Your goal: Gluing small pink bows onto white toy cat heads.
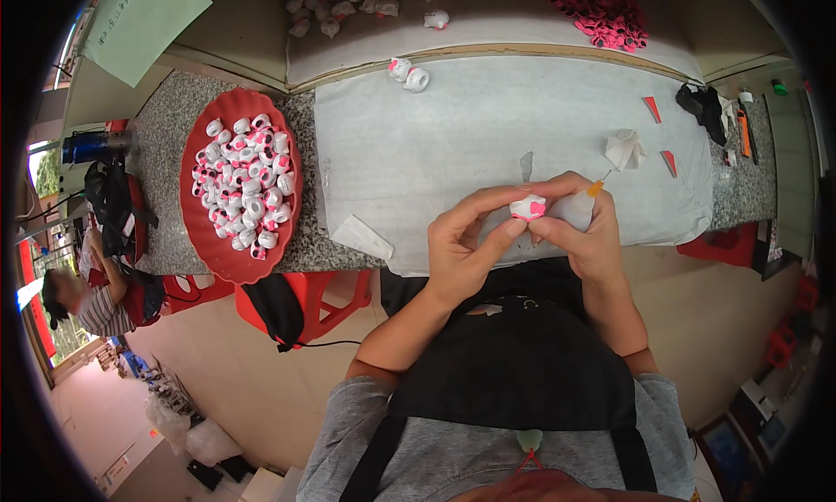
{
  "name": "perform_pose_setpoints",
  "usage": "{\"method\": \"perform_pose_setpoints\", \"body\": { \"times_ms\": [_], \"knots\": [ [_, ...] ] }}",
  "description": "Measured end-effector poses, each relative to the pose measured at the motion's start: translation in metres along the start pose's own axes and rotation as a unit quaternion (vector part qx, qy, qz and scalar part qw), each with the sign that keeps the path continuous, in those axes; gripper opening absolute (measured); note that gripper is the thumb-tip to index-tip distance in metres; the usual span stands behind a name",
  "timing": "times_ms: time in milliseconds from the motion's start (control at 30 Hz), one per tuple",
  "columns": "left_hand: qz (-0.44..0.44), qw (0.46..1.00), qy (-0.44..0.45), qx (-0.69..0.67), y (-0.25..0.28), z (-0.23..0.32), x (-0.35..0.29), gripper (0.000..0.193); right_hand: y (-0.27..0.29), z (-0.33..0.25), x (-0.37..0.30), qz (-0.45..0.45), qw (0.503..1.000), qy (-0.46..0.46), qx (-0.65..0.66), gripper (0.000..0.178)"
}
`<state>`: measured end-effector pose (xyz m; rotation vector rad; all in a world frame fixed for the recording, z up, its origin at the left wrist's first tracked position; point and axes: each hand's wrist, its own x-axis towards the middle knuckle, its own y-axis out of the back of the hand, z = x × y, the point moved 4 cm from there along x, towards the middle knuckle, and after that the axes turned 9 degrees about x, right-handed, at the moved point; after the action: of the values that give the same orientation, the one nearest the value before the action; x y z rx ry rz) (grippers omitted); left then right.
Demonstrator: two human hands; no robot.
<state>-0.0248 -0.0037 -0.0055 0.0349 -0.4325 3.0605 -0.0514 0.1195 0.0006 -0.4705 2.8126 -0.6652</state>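
Both hands meet over the near edge of the paper-covered bench, with a small white and pink figurine (527, 208) between their fingertips. My left hand (466, 236) grips it from the left, thumb below and fingers above. My right hand (592, 241) pinches its right side with thumb and forefinger. Tucked in the same right hand is a white squeeze bottle (575, 210) with an orange collar and a thin needle tip pointing up and right. The figurine's pink patch faces me; its underside is hidden by the thumbs.
A red scalloped tray (292, 202) on the left holds many similar figurines. Two white pieces (409, 75) lie at the paper's far edge. More white pieces (348, 1) and a pink heap (596, 14) fill the shelf behind. Crumpled tissue (624, 149) sits right; a person works far left.
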Motion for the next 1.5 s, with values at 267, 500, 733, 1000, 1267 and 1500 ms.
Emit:
{"method": "perform_pose_setpoints", "body": {
  "times_ms": [267, 500, 733, 1000, 1267, 1500],
  "knots": [
    [0.003, 1.000, 0.017, -0.012, 0.000, -0.002, 0.001, 0.025, -0.001, 0.001, 0.002, 0.008, 1.000, -0.015, 0.024, 0.022],
    [-0.012, 1.000, 0.015, -0.017, 0.001, -0.004, 0.003, 0.024, 0.002, 0.005, 0.003, 0.010, 0.999, -0.027, 0.045, 0.021],
    [-0.011, 0.996, 0.050, -0.075, 0.000, -0.008, 0.007, 0.026, 0.002, 0.004, 0.004, 0.034, 0.998, -0.035, 0.042, 0.024],
    [0.016, 0.978, 0.097, -0.181, 0.001, -0.013, 0.010, 0.028, 0.065, -0.070, -0.006, 0.193, 0.780, 0.266, -0.532, 0.028],
    [-0.019, 0.973, 0.107, -0.203, -0.008, -0.018, 0.013, 0.029, 0.064, -0.059, -0.004, 0.197, 0.819, 0.181, -0.508, 0.018],
    [-0.003, 0.968, 0.108, -0.227, -0.014, -0.018, 0.012, 0.025, -0.002, -0.039, -0.011, 0.055, 0.939, 0.229, -0.249, 0.022]
  ]
}}
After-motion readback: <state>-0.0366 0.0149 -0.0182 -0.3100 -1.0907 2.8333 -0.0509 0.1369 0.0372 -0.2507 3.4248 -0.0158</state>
